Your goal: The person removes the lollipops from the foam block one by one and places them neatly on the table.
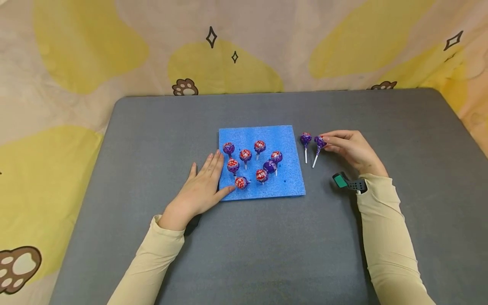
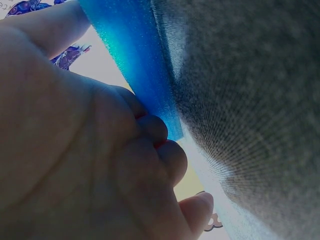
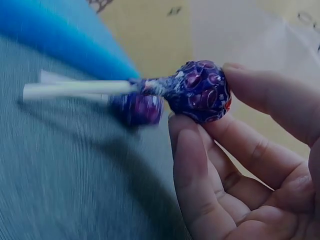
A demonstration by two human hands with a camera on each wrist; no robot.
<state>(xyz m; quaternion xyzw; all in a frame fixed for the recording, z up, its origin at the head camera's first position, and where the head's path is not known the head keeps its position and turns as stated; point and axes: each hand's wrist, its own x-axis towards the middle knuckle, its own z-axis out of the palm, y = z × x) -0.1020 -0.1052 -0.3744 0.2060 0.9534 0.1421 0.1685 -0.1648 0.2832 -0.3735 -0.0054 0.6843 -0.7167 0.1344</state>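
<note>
Fingers [image 3: 250, 147] of your right hand [image 1: 354, 150] are pinching a purple-wrapped lollipop [image 1: 319, 142] by its round head, while its white stick [image 3: 80, 89] is pointing away from your palm, toward the near left. A second lollipop [image 1: 306, 139] is lying on the grey table [image 1: 267, 245] just left of the held one, its stick pointing toward the near side; in the right wrist view it is showing blurred behind the first. Farther left, a blue foam block [image 1: 291, 189] is lying on the middle of the table, and eight purple lollipops [image 1: 259, 146], most showing red tops, are rising from it in a loose group, some with white sticks visible beneath their heads. Your left hand [image 1: 202, 190] is resting at the block's left side with its fingers extended: the fingertips [image 1: 217, 158] are touching the left edge, and the thumb [image 1: 225, 192] is lying over the near-left corner, close to the nearest lollipop of the group. Light sleeves [image 1: 385, 228] are covering both your forearms, and a black-and-green device [image 1: 345, 182] is sitting at your right wrist. Along the far side of the table, a patterned cloth [image 1: 244, 25] is hanging, bearing yellow patches and brown paw prints.
</note>
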